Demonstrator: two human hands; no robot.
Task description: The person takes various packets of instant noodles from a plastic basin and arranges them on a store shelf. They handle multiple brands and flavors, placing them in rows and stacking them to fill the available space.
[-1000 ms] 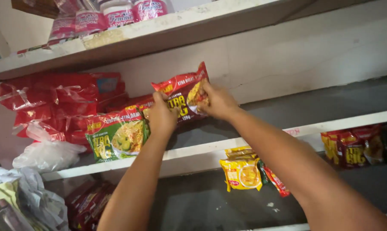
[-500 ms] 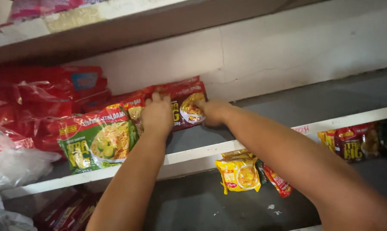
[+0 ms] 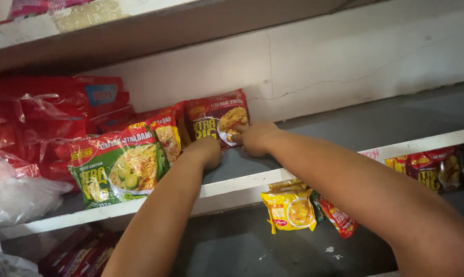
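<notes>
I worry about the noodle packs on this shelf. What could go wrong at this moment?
1. The red pack stands upright with only both hands, left and right, at its base; it may tip forward once released.
2. The green pack leans near the shelf edge; a nudge from the left arm could push it off.
</notes>
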